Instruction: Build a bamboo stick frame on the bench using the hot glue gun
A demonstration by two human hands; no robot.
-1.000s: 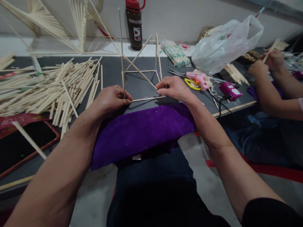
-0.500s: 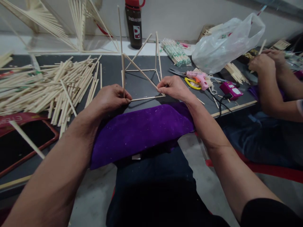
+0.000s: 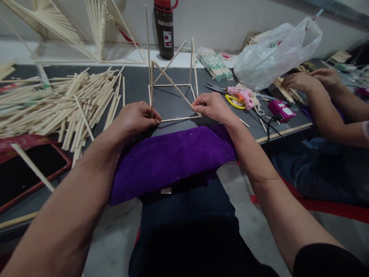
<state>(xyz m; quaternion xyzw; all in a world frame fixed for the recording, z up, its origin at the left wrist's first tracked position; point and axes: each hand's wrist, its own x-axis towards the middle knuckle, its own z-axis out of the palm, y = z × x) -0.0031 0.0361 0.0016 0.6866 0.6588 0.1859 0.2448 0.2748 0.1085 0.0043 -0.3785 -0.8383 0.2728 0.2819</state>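
A frame of thin wooden sticks (image 3: 180,119) stands on the dark grey table (image 3: 175,104), with uprights at its corners and slanting sticks between them. My left hand (image 3: 142,115) is closed at the near left corner, fingers around the foot of an upright stick (image 3: 152,90). At the near right corner, my right hand (image 3: 211,105) pinches the lower end of a slanting stick (image 3: 171,82), whose upper end meets the top of that upright. Both hands' fingertips partly hide the joints. A purple cloth (image 3: 175,161) lies across my lap below the frame.
Loose sticks (image 3: 83,100) are heaped at left, near a phone (image 3: 31,173). A bottle (image 3: 164,30) stands behind. At right are scissors (image 3: 235,102), a pink glue gun (image 3: 242,96), a purple box (image 3: 282,110), wrapped sticks (image 3: 215,63), a plastic bag (image 3: 276,54) and another person's hands (image 3: 302,82).
My hands keep their hold at the two near corners with hardly any movement. The other person's hand at right has moved left, toward the loose sticks beside the bag.
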